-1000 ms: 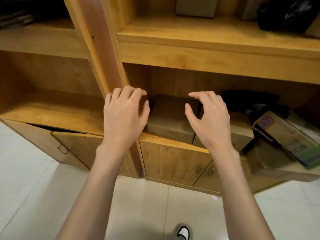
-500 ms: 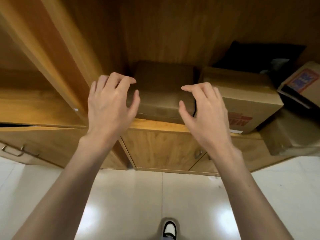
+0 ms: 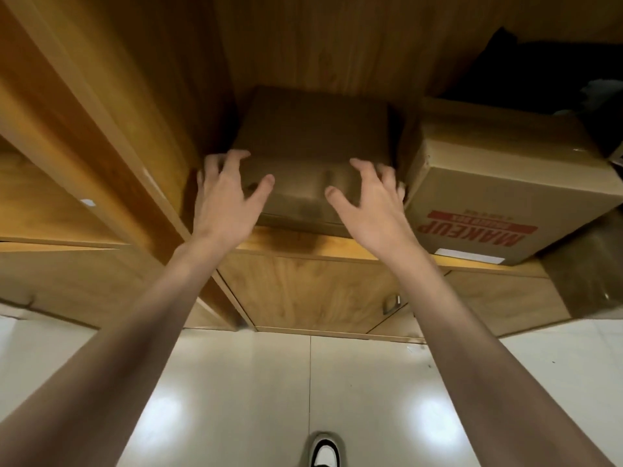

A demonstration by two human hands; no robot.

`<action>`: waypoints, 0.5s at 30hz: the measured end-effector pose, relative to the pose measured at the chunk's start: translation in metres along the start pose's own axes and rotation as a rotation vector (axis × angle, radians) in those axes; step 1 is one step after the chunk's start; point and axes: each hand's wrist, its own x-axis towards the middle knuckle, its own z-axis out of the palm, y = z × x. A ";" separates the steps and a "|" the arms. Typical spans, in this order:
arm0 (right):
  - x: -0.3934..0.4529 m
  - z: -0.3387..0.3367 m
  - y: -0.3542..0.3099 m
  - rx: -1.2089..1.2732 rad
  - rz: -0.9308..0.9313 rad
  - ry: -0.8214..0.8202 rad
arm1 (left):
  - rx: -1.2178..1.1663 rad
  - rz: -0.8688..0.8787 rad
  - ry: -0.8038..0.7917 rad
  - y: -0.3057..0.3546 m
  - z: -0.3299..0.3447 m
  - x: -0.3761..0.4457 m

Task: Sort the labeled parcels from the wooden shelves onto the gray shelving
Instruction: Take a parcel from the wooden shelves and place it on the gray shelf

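Fingers spread, your left hand [image 3: 226, 197] and right hand [image 3: 369, 200] flank the plain parcel [image 3: 313, 156] (beside the MAKEUP box [image 3: 499, 197]); grip both sides evenly, slide it straight out.

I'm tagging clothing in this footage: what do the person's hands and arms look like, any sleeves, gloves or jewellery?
Both forearms are bare up to the frame edge, with no sleeve in view. The left hand and right hand wear no gloves, and no ring, watch or bracelet shows. The fingers are motion-blurred, so fine detail is unclear.
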 end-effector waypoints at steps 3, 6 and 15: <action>0.011 0.007 -0.001 0.016 0.106 -0.021 | -0.110 -0.135 0.001 -0.012 0.011 0.010; 0.019 0.012 -0.004 -0.052 0.159 0.049 | -0.234 -0.270 -0.021 -0.021 0.015 0.023; 0.045 0.014 0.008 -0.001 0.261 0.127 | -0.458 -0.417 -0.042 -0.034 0.024 0.041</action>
